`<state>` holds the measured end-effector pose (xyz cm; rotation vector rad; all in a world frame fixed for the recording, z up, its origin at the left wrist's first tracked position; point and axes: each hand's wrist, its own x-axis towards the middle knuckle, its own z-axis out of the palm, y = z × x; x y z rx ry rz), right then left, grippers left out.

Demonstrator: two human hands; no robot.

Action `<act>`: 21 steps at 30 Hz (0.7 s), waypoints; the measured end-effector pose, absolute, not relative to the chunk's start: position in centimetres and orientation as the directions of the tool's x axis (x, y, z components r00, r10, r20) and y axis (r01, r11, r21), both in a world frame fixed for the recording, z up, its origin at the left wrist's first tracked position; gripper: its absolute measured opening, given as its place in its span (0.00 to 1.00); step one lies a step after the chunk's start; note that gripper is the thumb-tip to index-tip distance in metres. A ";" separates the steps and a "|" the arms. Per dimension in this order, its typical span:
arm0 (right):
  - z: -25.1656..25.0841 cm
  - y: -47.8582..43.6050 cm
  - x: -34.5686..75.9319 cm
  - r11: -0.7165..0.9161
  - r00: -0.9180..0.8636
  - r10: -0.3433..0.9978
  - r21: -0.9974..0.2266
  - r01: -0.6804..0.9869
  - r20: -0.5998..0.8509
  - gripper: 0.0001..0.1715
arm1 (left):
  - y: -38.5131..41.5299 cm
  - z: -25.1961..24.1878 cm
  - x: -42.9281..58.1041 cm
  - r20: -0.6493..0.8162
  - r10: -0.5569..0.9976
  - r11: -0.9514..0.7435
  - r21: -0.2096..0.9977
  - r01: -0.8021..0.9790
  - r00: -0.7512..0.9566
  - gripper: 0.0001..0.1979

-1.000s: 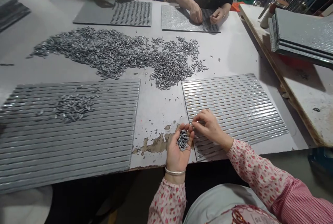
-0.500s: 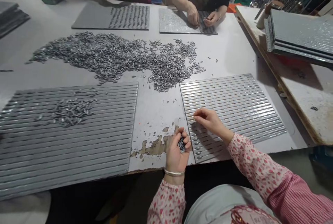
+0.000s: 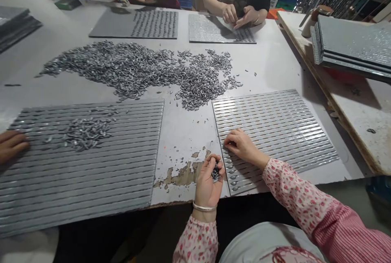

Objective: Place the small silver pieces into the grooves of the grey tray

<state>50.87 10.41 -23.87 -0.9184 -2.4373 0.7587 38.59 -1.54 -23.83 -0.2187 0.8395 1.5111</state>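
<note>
Cupped near the table's front edge, my left hand (image 3: 210, 177) holds several small silvery-grey leaf-shaped pieces (image 3: 215, 172) in its curled fingers. My right hand (image 3: 242, 145) is pinched at the left edge of a grey ridged board (image 3: 269, 120). What lies between its fingertips is too small or hidden to make out. Below those fingers, a column of grey pieces (image 3: 233, 177) sits along the board's left edge, running down to its near corner. A bare strip of table separates this board from a larger ridged board (image 3: 131, 165) on the left, which bears a small heap of pieces (image 3: 88, 132).
A broad pile of grey pieces (image 3: 128, 65) spreads across the middle. Opposite, two people work at boards (image 3: 111, 25) (image 3: 201, 31); another person's hand (image 3: 12, 145) rests at the far left. Stacked boards (image 3: 354, 43) stand on a side table (image 3: 380, 132) at right.
My right hand has moved slightly down and left along the board's edge. Another person's hand has come in at the left. Across the table, the co-workers' hands have shifted.
</note>
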 end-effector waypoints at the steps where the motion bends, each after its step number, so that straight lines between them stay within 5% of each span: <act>1: -23.9 10.6 51.0 0.645 -0.706 0.683 -0.608 0.463 0.188 0.07 | -1.6 -23.9 38.6 -0.593 0.790 0.097 0.371 -0.923 -0.155 0.05; 11: -24.2 10.3 50.7 0.616 -0.661 0.729 -0.590 0.522 0.178 0.04 | -1.3 -23.3 38.8 -0.613 0.770 0.084 0.374 -0.924 -0.178 0.10; 17: -21.3 8.7 50.2 0.471 -0.744 0.659 -0.832 0.293 0.111 0.04 | -1.2 -23.4 39.2 -0.637 0.739 0.073 0.397 -0.915 -0.218 0.14; 21: -21.3 7.1 49.6 0.178 -0.739 0.669 -0.947 0.267 -0.083 0.12 | -1.2 -23.7 39.7 -0.612 0.735 0.033 0.462 -0.886 -0.291 0.13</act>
